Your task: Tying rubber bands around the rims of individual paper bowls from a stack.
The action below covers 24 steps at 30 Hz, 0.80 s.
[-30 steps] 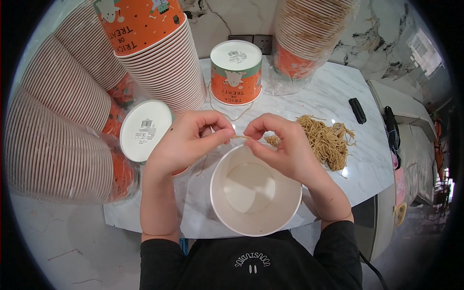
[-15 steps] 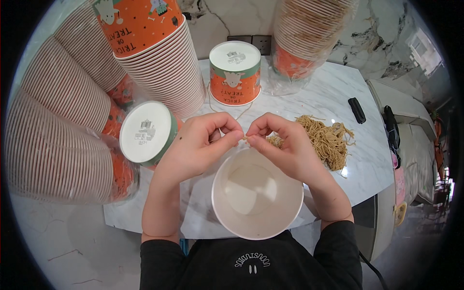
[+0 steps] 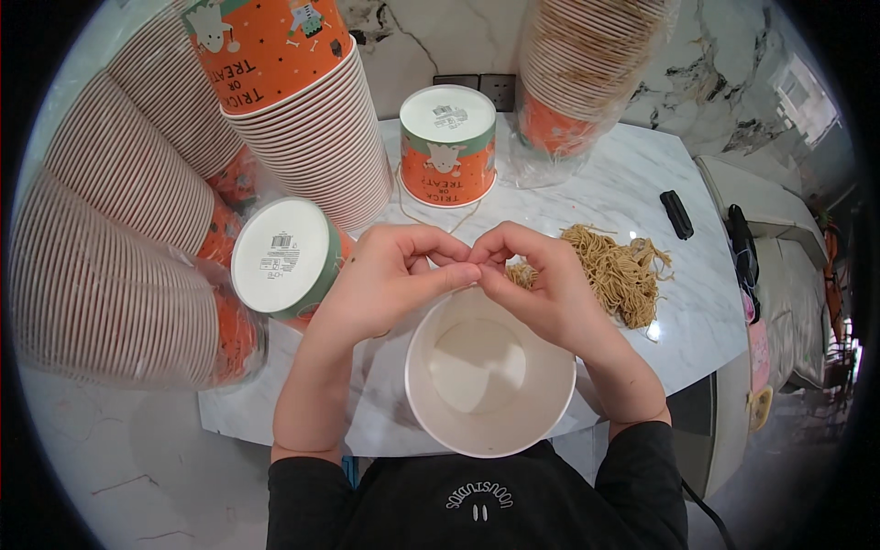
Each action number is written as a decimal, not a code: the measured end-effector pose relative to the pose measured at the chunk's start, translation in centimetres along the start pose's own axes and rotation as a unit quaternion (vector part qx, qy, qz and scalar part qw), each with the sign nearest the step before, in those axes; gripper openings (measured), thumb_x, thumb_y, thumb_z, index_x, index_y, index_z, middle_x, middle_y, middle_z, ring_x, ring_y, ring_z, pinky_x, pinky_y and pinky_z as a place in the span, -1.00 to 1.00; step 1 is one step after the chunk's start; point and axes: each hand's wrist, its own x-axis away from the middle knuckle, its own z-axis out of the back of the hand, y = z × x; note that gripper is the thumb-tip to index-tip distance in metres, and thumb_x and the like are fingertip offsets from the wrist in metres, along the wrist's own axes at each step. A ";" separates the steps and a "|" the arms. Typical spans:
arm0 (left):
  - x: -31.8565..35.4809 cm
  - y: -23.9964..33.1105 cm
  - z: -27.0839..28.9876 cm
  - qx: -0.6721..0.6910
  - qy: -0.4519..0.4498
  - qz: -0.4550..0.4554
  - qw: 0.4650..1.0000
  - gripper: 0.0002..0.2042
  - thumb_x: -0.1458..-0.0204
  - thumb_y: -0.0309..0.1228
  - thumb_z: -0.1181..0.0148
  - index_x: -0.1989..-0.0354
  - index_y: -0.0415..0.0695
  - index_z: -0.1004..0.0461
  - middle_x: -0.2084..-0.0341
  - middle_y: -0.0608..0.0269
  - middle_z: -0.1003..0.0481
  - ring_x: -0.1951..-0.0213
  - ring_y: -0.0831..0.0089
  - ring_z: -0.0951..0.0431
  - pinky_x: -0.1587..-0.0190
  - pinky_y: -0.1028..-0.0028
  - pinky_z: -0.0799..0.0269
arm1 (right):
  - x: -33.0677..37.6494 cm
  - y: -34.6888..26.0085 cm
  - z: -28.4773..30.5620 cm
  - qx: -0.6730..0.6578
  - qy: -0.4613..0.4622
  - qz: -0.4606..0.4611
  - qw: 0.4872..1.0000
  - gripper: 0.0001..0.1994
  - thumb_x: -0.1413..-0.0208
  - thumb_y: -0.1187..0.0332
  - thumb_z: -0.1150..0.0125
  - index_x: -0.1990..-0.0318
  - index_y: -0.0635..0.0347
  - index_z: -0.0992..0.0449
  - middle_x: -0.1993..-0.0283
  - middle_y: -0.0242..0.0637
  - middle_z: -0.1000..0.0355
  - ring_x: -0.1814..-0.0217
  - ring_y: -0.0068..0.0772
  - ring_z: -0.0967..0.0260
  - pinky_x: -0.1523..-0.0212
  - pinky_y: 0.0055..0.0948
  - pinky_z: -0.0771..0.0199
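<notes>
My left hand [image 3: 390, 280] and right hand [image 3: 541, 284] pinch a thin string [image 3: 438, 223] at the rim of the white paper cup [image 3: 490, 371]. I'd keep the pinch tight, close to the tabletop's near edge.

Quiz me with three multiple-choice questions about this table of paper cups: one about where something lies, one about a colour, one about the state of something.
1. Where does the tangle of tan string lie?
A. inside the cup
B. on the table, right of the hands
C. on the floor

2. What colour is the inside of the open cup?
A. white
B. green
C. black

3. What state is that cup in?
A. full
B. crushed
C. empty

Answers: B, the string rests on the marble beside the right hand; A, its inside is plain white; C, its bare bottom shows.
</notes>
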 end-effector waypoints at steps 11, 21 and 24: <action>-0.1 -0.6 1.0 0.058 -0.030 -0.025 0.998 -0.88 -0.10 -0.46 -0.43 0.33 -0.25 -0.65 0.50 0.45 -0.59 0.48 0.83 -0.46 0.44 0.72 -0.34 | 0.1 -0.4 0.1 0.010 0.008 -0.002 1.000 -0.77 -0.20 0.52 -0.30 0.03 0.20 -0.44 0.30 -0.38 -0.52 0.22 -0.57 -0.54 0.49 -0.51 -0.41; 0.7 0.3 1.7 0.021 -0.048 -0.005 0.999 -0.87 -0.14 -0.44 -0.38 0.35 -0.24 -0.59 0.51 0.50 -0.53 0.48 0.84 -0.41 0.46 0.71 -0.29 | 0.1 -0.7 0.8 -0.013 -0.009 -0.043 0.999 -0.83 -0.15 0.54 -0.39 0.18 0.27 -0.49 0.26 -0.45 -0.47 0.16 -0.63 -0.44 -0.02 -0.49 -0.44; 0.4 -0.7 1.8 0.043 -0.028 -0.034 0.998 -0.90 -0.14 -0.47 -0.33 0.31 -0.25 -0.57 0.51 0.50 -0.52 0.47 0.85 -0.42 0.45 0.73 -0.29 | 0.0 -0.5 0.9 -0.005 -0.001 -0.049 0.999 -0.83 -0.14 0.53 -0.40 0.18 0.27 -0.50 0.25 -0.45 -0.48 0.16 -0.64 -0.44 -0.01 -0.50 -0.44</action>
